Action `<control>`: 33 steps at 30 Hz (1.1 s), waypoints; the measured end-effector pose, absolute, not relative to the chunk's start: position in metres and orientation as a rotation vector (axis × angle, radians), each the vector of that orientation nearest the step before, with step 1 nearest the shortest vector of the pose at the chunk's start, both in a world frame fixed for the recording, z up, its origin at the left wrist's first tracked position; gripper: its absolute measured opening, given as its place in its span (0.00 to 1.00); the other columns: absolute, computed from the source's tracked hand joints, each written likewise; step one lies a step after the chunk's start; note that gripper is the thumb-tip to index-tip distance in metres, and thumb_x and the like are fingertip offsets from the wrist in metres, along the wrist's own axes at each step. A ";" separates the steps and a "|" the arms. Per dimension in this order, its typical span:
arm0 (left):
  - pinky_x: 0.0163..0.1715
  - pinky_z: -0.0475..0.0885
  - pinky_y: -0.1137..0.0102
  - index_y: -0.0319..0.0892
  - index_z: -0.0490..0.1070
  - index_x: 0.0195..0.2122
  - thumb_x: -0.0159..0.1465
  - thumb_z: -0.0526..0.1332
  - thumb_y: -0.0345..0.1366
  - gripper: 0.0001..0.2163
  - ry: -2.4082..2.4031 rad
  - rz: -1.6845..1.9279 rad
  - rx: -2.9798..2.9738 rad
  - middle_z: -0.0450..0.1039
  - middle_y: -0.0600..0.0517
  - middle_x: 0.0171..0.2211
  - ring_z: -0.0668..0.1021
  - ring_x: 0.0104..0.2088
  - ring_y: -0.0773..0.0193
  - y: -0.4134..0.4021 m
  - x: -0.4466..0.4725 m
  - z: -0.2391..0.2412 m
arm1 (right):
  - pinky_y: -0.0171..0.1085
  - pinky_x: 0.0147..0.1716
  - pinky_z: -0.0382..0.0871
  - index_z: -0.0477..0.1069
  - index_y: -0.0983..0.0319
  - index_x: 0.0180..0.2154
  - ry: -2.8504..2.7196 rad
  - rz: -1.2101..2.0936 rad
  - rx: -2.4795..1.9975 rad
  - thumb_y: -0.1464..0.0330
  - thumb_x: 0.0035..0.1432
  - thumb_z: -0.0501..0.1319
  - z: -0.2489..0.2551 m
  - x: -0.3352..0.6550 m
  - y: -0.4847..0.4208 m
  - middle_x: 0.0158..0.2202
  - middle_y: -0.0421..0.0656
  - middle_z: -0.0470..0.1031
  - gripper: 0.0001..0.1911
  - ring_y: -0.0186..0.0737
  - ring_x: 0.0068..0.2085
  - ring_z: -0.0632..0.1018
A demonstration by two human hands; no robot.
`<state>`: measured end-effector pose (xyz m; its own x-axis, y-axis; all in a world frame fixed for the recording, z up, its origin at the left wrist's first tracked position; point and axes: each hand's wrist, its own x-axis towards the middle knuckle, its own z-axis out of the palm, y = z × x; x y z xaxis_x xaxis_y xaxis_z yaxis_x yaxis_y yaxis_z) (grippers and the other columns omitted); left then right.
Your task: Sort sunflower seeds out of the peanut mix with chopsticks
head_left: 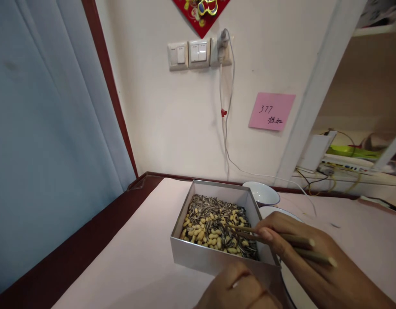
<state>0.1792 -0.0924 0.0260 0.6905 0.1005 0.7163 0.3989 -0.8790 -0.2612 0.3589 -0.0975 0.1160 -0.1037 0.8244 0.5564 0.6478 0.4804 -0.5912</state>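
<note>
My right hand grips a pair of wooden chopsticks, one a little above the other. Their tips reach into a silver-sided box and are among the nuts and seeds; I cannot tell whether they pinch anything. Inside the box, peanuts in their shells lie mixed with striped sunflower seeds, the seeds thicker at the back. My left hand is closed in a fist just before the box's front wall, with nothing visible in it. Whether it touches the wall is unclear.
Two white dishes with dark rims, a bowl and one partly hidden, stand right of the box. Pink paper covers the table. A cable runs from the wall socket. A blue curtain hangs at left; shelves stand right.
</note>
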 end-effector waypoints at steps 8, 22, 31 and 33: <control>0.33 0.71 0.60 0.45 0.64 0.37 0.60 0.63 0.31 0.08 -0.959 -0.639 -2.446 0.73 0.55 0.30 0.75 0.30 0.57 -0.078 0.159 0.057 | 0.35 0.30 0.67 0.65 0.59 0.28 -1.950 0.518 -1.248 0.56 0.73 0.49 0.113 0.353 -0.092 0.29 0.39 0.70 0.22 0.36 0.30 0.73; 0.29 0.63 0.63 0.47 0.61 0.35 0.59 0.63 0.27 0.11 -0.942 -0.708 -2.344 0.71 0.57 0.27 0.73 0.27 0.59 -0.070 0.169 0.025 | 0.33 0.27 0.64 0.65 0.59 0.28 -1.848 0.403 -1.226 0.55 0.73 0.51 0.117 0.362 -0.091 0.26 0.38 0.69 0.22 0.35 0.28 0.72; 0.55 0.64 0.62 0.47 0.76 0.45 0.69 0.63 0.41 0.08 -0.586 -1.116 -2.205 0.80 0.52 0.46 0.77 0.47 0.61 -0.073 0.189 0.007 | 0.35 0.33 0.67 0.70 0.59 0.33 -1.857 0.507 -1.282 0.54 0.74 0.51 0.108 0.372 -0.083 0.31 0.39 0.74 0.21 0.38 0.33 0.76; 0.60 0.61 0.62 0.50 0.77 0.44 0.67 0.65 0.42 0.07 -0.575 -1.124 -2.202 0.80 0.53 0.48 0.76 0.51 0.62 -0.072 0.189 0.003 | 0.35 0.33 0.67 0.69 0.59 0.32 -1.855 0.518 -1.288 0.53 0.74 0.50 0.104 0.371 -0.079 0.30 0.39 0.73 0.22 0.38 0.33 0.75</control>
